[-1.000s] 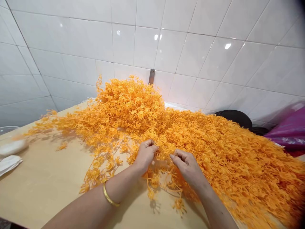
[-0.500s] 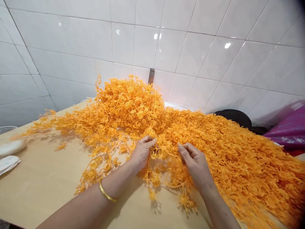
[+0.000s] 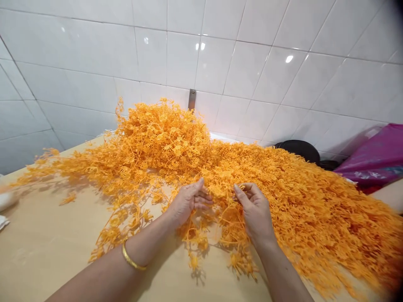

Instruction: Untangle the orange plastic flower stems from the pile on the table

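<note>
Orange plastic flower sprays, with thin branching stems and small spidery blossoms, form a large pile across the table. In front of the pile, my left hand has its fingers stretched and parted beside the blossoms, with nothing gripped. A gold bangle circles my left wrist. To its right, my right hand pinches an orange flower spray between thumb and fingers. Which stem lies in the pinch is hard to make out. Loose sprays hang down below both hands onto the table.
White wall tiles rise behind the table, with a metal bracket on them. Black round objects and purple fabric are at the right. Part of someone's arm shows there. A blurred pale object sits at the left edge.
My left hand has let go of the spray and its fingers have opened. My right hand still pinches. The view has turned slightly right, and an arm has appeared at the right edge.
</note>
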`<action>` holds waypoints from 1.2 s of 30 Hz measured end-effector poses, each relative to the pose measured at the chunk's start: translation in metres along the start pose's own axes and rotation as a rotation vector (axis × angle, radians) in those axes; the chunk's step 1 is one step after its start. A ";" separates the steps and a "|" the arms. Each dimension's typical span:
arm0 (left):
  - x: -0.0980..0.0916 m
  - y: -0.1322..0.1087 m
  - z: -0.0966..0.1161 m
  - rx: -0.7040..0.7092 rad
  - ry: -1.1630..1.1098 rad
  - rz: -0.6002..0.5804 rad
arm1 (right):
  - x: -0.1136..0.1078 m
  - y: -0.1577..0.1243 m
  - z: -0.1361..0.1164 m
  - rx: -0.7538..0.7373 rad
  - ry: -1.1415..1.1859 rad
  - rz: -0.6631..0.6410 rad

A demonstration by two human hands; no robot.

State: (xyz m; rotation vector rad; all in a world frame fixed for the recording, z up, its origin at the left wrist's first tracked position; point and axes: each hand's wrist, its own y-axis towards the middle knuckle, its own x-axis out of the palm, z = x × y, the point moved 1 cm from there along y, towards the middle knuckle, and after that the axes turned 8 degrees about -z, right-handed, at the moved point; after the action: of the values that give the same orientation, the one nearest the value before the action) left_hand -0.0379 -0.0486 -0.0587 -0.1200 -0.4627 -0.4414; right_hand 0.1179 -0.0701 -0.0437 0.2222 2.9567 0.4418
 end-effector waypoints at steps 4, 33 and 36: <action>0.008 -0.006 -0.001 -0.184 0.296 -0.173 | 0.001 0.001 0.003 -0.035 0.048 -0.028; 0.001 0.003 -0.015 0.024 0.247 0.191 | 0.002 0.002 -0.003 0.196 0.485 -0.112; 0.004 0.004 -0.018 0.036 0.280 0.164 | 0.008 -0.002 -0.002 0.130 0.359 -0.208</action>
State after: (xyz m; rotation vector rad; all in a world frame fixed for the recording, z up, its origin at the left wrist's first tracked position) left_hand -0.0258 -0.0508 -0.0728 -0.0590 -0.1838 -0.2826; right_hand 0.1098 -0.0710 -0.0431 -0.1701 3.3142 0.2878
